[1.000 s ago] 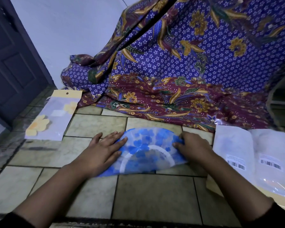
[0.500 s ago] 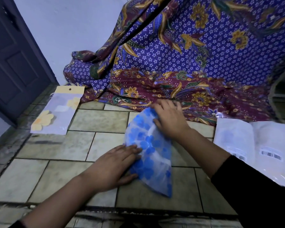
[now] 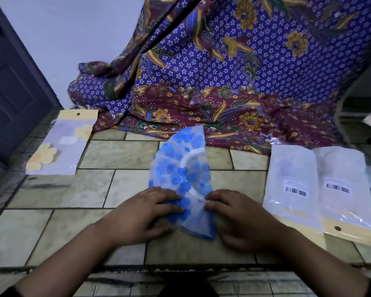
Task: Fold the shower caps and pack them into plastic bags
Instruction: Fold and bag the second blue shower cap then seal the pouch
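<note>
- One view only, from the head. A blue-flowered shower cap [image 3: 178, 168] lies on the tiled floor [image 3: 62, 221] straight in front of the person. It is folded to a half-moon whose long side runs away from them, and its far tip reaches the hem of the patterned cloth [image 3: 223, 82].
- Both hands work the cap's near end. The left hand [image 3: 141, 213] has bent fingers [image 3: 169, 199] laid over the left edge and gripping it. The right hand [image 3: 242, 217] comes in from the other side, its curled fingertips [image 3: 210, 200] nipping the plastic by the white elastic band. I cannot tell where either thumb sits.
- Two flat plastic bags [image 3: 291, 185] with barcode labels lie side by side just to the right. A filled bag [image 3: 60, 146] with yellow flowers lies well apart on the left.
- Likely trouble from here:
  - The film looks thin and slick, so the layers may slide out of line as the next fold is made.
  - The elastic rim looks springy. If either grip loosens, the crease could pop open.
  - The far half is held by nothing and may flop or trap air.
  - A fold left too wide may jam at a bag's mouth.
</note>
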